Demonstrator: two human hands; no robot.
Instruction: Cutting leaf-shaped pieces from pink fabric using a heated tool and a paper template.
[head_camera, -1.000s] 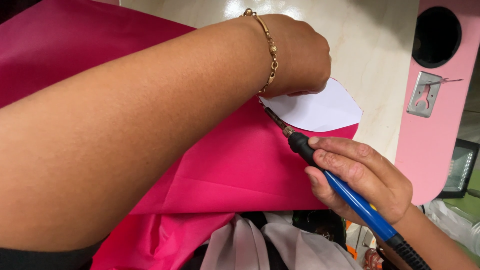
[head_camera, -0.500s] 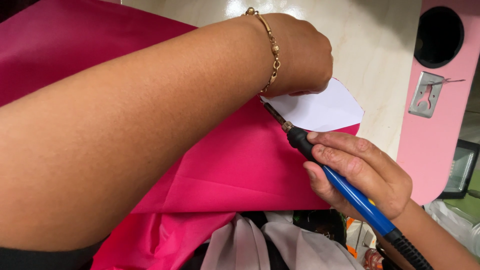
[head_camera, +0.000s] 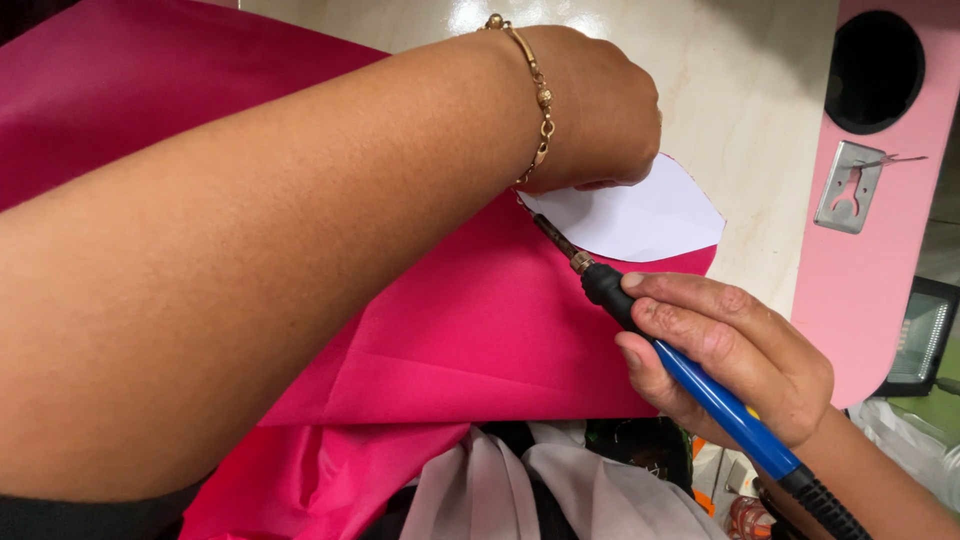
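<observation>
My left hand (head_camera: 598, 105), with a gold bracelet at the wrist, presses down on a white leaf-shaped paper template (head_camera: 640, 218) lying on bright pink fabric (head_camera: 470, 320). The forearm crosses most of the view and hides much of the cloth. My right hand (head_camera: 735, 350) grips a blue-handled heat tool (head_camera: 700, 385) like a pen. Its thin metal tip (head_camera: 548, 232) touches the fabric along the template's lower left edge, just under my left wrist.
The fabric lies on a pale marbled tabletop (head_camera: 740, 90). At the right stands a pink sewing machine body (head_camera: 870, 230) with a round black hole and a metal plate. Grey and white cloth (head_camera: 560, 490) bunches below the table's near edge.
The tool's tip has crept up and left along the template's edge, toward my left wrist. My left hand stays pressed on the template.
</observation>
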